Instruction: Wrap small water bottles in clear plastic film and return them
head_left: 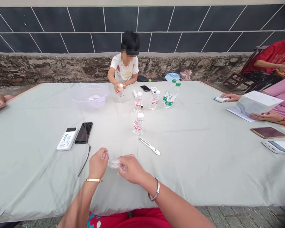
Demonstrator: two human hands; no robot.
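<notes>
A crumpled piece of clear plastic film stretches between my two hands, just above the cloth near the front of the table. My left hand pinches its left end, and my right hand grips the other end. Beyond my right hand lies a white utility knife, set at a slant. Further on stands a small clear water bottle with a white cap and a red-and-white label. To the left of my hands lie a black phone with a wrist strap and a white power bank.
Two more small bottles and two green-capped bottles stand farther back. A translucent basin is at the back left. Across the table, a person holds another small bottle. At the right, a person's hand holds a white box.
</notes>
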